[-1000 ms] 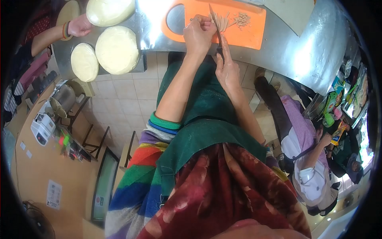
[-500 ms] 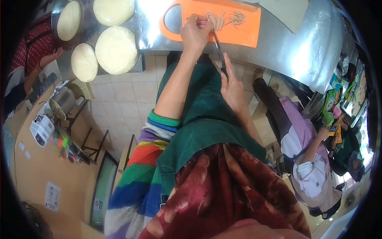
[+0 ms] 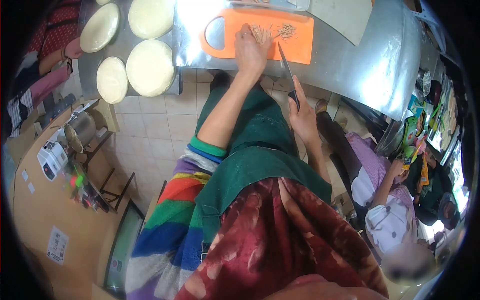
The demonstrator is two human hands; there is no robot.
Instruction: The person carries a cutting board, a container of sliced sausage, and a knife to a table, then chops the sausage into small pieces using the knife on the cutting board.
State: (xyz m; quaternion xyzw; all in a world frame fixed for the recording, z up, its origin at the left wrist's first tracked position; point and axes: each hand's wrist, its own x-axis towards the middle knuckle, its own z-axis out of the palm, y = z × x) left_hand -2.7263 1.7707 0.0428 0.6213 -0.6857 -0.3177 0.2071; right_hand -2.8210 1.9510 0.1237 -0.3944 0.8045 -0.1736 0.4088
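Apparently in the midst of cutting strips [image 3: 262, 34] on the board [image 3: 300, 54], with bits [image 3: 286, 31] heaped just right of them. Resting the left hand [image 3: 251, 54] at the left of the strips, near the board's middle; cannot tell from above whether pinching or merely steadying. Gripping the knife [image 3: 286, 65] by its handle, right hand [image 3: 303, 118] closed around it, off the board's near edge, tip over the board. To make another cut, bring the blade across the strips, keeping fingertips tucked clear.
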